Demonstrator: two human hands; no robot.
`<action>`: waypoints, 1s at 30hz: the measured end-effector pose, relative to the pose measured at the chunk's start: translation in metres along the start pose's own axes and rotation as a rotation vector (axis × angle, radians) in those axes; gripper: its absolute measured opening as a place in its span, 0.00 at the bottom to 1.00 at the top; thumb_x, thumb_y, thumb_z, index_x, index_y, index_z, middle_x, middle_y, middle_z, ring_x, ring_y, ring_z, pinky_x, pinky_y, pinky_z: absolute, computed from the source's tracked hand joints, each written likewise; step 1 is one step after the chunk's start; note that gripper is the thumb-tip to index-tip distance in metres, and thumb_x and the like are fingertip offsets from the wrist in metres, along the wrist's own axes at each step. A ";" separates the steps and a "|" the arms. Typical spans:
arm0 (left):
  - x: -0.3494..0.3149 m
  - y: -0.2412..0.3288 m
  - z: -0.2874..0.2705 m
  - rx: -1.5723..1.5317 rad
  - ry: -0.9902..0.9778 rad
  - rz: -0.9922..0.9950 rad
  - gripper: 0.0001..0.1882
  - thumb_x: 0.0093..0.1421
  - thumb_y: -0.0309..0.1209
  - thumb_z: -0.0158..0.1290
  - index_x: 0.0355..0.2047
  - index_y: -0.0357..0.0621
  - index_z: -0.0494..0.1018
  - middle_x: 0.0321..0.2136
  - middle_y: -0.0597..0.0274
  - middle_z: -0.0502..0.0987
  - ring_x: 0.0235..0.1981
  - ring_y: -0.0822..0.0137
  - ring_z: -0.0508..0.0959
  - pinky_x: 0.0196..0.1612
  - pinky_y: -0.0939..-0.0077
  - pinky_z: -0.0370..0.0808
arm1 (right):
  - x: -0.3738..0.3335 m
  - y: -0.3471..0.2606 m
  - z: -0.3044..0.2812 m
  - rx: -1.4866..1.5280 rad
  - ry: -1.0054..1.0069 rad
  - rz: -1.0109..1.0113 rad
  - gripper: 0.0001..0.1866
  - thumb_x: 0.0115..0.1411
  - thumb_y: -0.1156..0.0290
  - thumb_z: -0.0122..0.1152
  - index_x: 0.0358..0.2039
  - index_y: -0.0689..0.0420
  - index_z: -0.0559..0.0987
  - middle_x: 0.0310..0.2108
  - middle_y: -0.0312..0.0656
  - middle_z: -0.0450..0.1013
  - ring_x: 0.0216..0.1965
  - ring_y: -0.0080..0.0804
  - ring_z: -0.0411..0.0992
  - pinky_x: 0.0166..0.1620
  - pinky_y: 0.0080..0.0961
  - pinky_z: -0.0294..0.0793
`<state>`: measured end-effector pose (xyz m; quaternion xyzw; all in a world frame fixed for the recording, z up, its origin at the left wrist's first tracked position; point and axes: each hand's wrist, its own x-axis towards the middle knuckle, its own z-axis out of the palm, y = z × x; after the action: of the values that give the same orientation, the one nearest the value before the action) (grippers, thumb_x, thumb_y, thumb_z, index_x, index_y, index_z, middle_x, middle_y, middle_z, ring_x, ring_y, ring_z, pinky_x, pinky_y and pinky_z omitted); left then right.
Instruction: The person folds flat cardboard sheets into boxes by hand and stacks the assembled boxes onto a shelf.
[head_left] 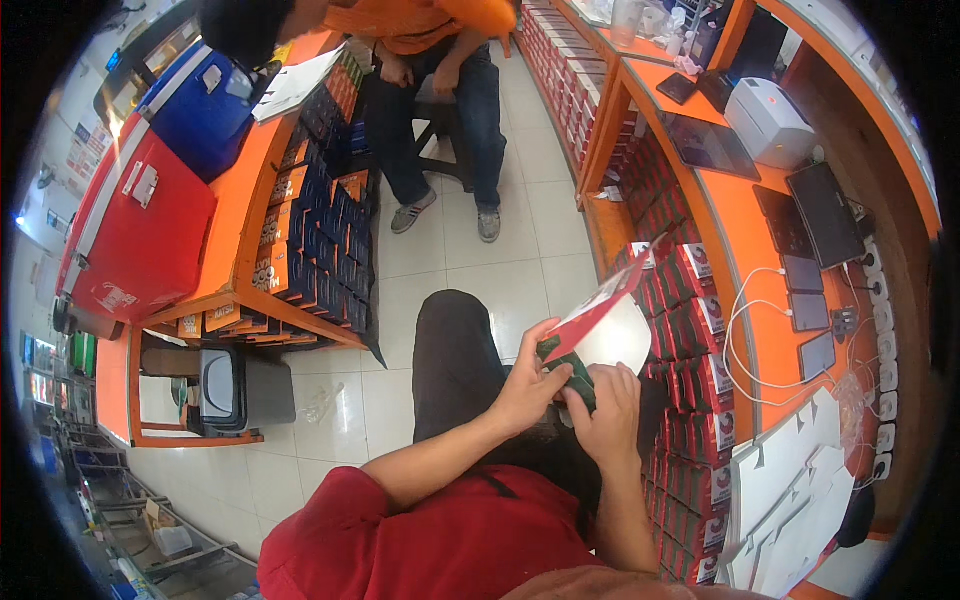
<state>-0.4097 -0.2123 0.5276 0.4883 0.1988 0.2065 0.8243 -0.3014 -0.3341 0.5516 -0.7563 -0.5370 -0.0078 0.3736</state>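
Over my lap I hold a small carton [577, 380] with dark green panels and a raised red and white flap [598, 310]. My left hand [528, 388] is closed on its left side, thumb pressed against the green panel. My right hand [607, 412] grips the carton from the right, its fingers bent round the side and its thumb near the lower end. The underside of the carton is hidden by my hands. Just beyond them is a white rounded surface [622, 338], partly behind the flap.
Rows of red and dark green cartons [690, 390] stand close to my right, below an orange counter [735, 240] with phones and cables. White flat sheets [785, 490] lean at lower right. A person in orange [430, 70] sits ahead. At left, an orange bench [235, 235] bears coolers.
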 end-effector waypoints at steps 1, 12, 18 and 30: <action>0.001 -0.002 0.002 -0.015 0.078 -0.010 0.35 0.71 0.22 0.49 0.72 0.56 0.47 0.51 0.58 0.70 0.44 0.69 0.77 0.40 0.70 0.84 | 0.001 -0.001 0.002 -0.005 -0.008 0.033 0.12 0.61 0.69 0.66 0.41 0.62 0.78 0.40 0.45 0.77 0.44 0.48 0.74 0.56 0.47 0.68; 0.005 0.006 0.004 0.029 0.047 -0.069 0.35 0.70 0.21 0.47 0.72 0.54 0.48 0.57 0.59 0.67 0.44 0.69 0.77 0.41 0.73 0.83 | 0.002 -0.004 0.008 -0.107 -0.038 0.144 0.24 0.64 0.67 0.63 0.60 0.58 0.76 0.59 0.50 0.71 0.55 0.49 0.70 0.55 0.44 0.66; 0.004 0.002 -0.021 0.102 0.085 -0.132 0.40 0.67 0.24 0.54 0.74 0.53 0.47 0.63 0.54 0.64 0.46 0.70 0.76 0.39 0.76 0.79 | -0.001 0.019 -0.011 0.138 0.143 0.166 0.31 0.62 0.76 0.62 0.67 0.59 0.70 0.63 0.51 0.69 0.61 0.49 0.68 0.63 0.44 0.65; 0.000 -0.019 -0.055 -0.010 -0.127 -0.256 0.32 0.74 0.45 0.42 0.70 0.36 0.55 0.61 0.48 0.69 0.63 0.54 0.71 0.70 0.57 0.62 | -0.028 0.074 -0.029 1.146 0.560 0.644 0.27 0.61 0.85 0.63 0.60 0.65 0.68 0.48 0.46 0.77 0.48 0.29 0.76 0.54 0.26 0.73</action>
<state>-0.4360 -0.1806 0.4866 0.4668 0.2061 0.0692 0.8572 -0.2419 -0.3834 0.5198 -0.5313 -0.0905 0.1923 0.8201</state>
